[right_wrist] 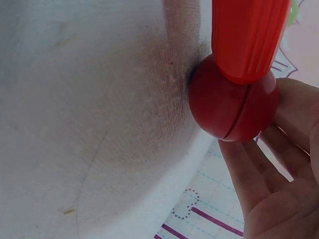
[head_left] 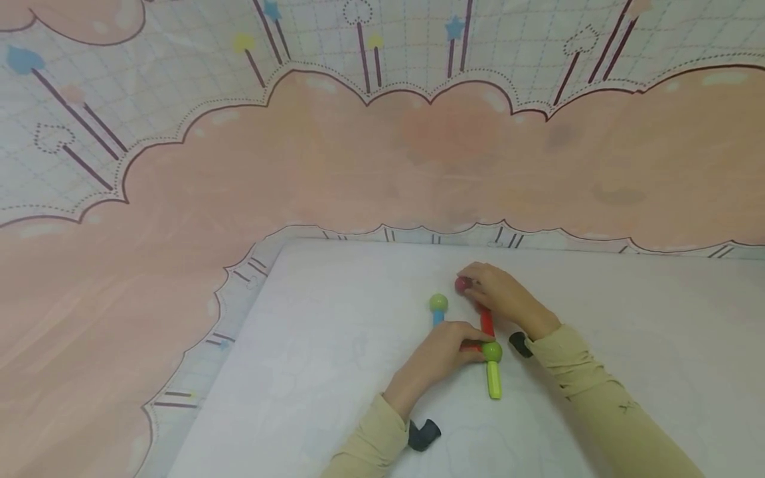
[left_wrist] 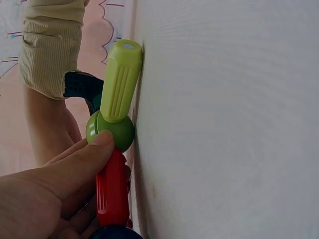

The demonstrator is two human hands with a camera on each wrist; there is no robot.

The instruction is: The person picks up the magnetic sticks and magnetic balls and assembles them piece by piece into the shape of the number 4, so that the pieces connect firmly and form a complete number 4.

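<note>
My left hand pinches a green ball, its thumb pressing the ball in the left wrist view. A lime stick is joined to this ball. A red stick runs from its other side to a dark blue ball, mostly cut off by the frame. Another red stick extends from the green ball toward my right hand. My right hand holds a red ball in its fingers; a red stick meets that ball. The right palm is partly out of frame.
Beyond my left hand lies a light green ball with a blue stick, partly hidden by the hand. Black wrist mounts stick out by both sleeves. The white tabletop ends at a patterned cloth backdrop.
</note>
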